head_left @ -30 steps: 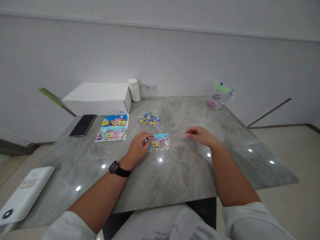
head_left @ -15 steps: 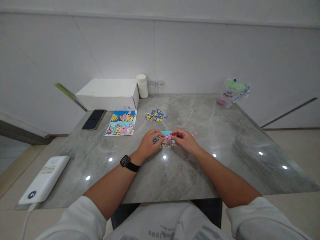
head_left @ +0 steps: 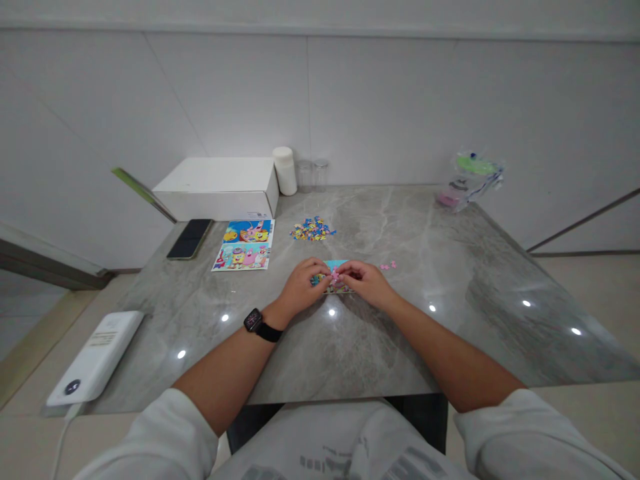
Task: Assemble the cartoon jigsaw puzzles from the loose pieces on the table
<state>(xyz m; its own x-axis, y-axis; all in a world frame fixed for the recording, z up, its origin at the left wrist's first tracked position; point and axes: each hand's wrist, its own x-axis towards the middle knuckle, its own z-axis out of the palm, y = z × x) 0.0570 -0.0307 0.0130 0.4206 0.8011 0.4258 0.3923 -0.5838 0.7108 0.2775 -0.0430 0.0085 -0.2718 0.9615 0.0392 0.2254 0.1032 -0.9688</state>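
Note:
A small, partly assembled jigsaw puzzle (head_left: 340,289) lies in front of me, largely covered by my fingers. Over its middle, a pink puzzle piece (head_left: 335,275) sits between the fingertips of both hands. My left hand (head_left: 306,283) comes in from the left with thumb and fingers bent closed against the piece. From the right, my right hand (head_left: 367,280) pinches the same piece with thumb and forefinger. Two or so loose pink pieces (head_left: 389,265) rest just right of my right hand. Farther back is a heap of colourful puzzle pieces (head_left: 313,229).
A printed cartoon picture sheet (head_left: 243,245) lies at left, beside a phone (head_left: 190,239). Behind stand a white box (head_left: 215,187), a white bottle (head_left: 285,171) and two clear glasses (head_left: 313,177). A plastic bag (head_left: 470,181) sits back right; a white power bank (head_left: 97,357) lies front left.
My fingertips have drawn together over the puzzle, and a pink piece now shows between them. The view has shifted slightly. Heap, sheet and loose pieces stay put.

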